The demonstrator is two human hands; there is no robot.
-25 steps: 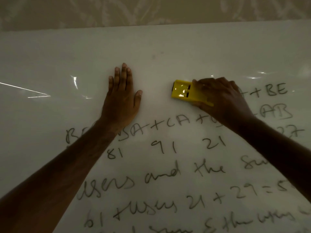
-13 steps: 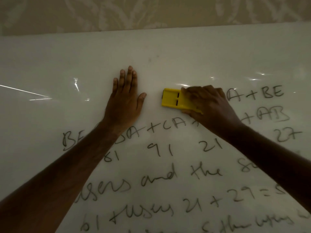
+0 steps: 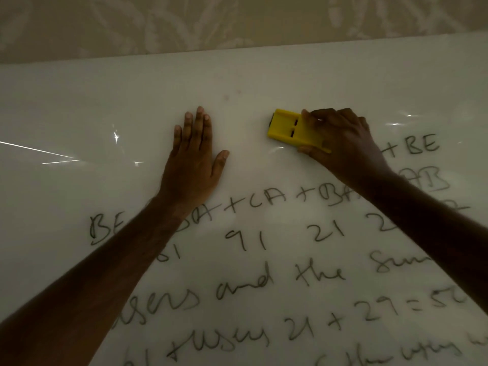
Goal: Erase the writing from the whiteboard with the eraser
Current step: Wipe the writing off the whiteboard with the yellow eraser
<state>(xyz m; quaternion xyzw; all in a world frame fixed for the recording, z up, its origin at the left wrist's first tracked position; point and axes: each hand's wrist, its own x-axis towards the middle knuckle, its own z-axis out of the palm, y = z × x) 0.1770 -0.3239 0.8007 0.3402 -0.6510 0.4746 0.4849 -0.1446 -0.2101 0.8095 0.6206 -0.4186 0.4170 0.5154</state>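
The whiteboard fills most of the view, lit dimly. Black handwriting covers its lower half in several lines of letters, numbers and words; the upper band is bare. My right hand grips a yellow eraser and presses it flat on the board, just above the top line of writing. "+BE" shows to the right of that hand. My left hand lies flat on the board, palm down, fingers together, left of the eraser. My forearms hide parts of the writing.
Beyond the board's top edge is a beige wall with a pale leaf pattern. Bright glare streaks cross the left part of the board.
The eraser in my right hand slid left, then came back right and a little upward. The letters left of "+BE", seen half a second ago, no longer show. My left hand stayed put.
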